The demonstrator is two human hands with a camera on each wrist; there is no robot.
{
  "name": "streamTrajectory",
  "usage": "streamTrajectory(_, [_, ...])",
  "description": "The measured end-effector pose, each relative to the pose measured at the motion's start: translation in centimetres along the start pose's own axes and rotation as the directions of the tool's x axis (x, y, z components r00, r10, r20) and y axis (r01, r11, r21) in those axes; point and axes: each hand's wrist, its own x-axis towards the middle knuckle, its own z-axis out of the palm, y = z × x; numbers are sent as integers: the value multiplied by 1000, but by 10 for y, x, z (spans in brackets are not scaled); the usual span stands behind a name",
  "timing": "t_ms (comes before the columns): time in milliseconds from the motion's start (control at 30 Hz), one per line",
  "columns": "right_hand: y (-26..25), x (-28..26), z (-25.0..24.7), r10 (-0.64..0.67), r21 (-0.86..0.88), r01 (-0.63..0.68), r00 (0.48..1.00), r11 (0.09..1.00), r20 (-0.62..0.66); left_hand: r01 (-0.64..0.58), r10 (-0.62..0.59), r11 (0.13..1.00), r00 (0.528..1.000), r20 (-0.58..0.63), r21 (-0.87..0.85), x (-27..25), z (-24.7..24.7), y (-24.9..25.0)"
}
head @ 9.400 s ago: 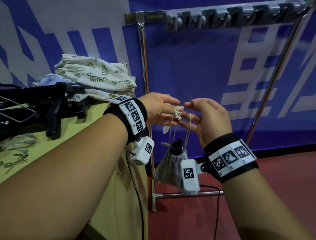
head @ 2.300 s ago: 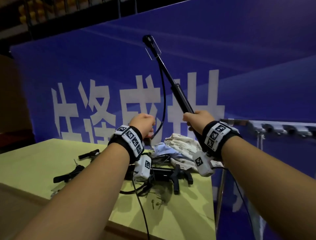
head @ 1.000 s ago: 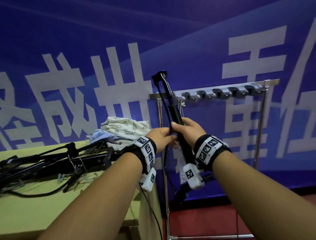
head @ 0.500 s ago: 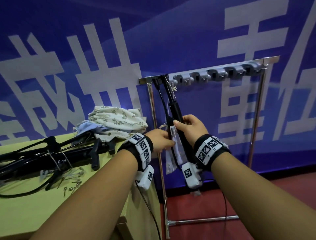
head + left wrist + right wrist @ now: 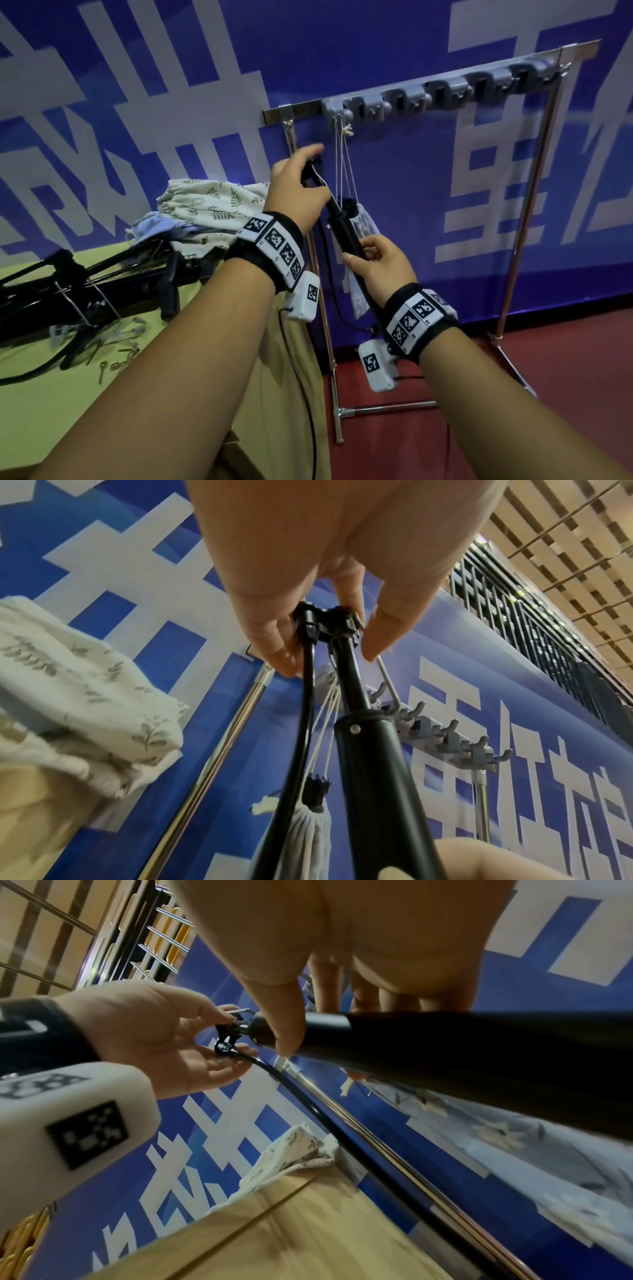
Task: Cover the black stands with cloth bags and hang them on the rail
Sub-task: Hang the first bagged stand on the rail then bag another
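Looks like an indoor event hall or sports venue. A big blue banner (image 5: 376, 51) with large white characters covers the wall, floor (image 5: 565, 359) is red, and rows of yellow seats (image 5: 167, 938) sit behind railings (image 5: 534, 631) under a slatted ceiling (image 5: 565, 528).

Yellow-green table (image 5: 41, 404) w/ black stands (image 5: 78, 287), folded cloth bags (image 5: 212, 205), small metal bits (image 5: 116, 356) on top.

Smooth black stand (image 5: 346, 229), shiny metal rail (image 5: 298, 111), leaf-print cloth bags (image 5: 212, 202)
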Motion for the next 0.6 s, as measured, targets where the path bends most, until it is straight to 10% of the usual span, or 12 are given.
streamTrajectory(300, [40, -8, 7, 45, 32, -47, 997, 998, 55, 94, -103, 988, 992, -73, -121, 0, 27, -52])
streamTrajectory(600, [38, 6, 14, 74, 221, -95, 992, 971, 103, 153, -141, 985, 981, 133, -83, -10, 40, -69])
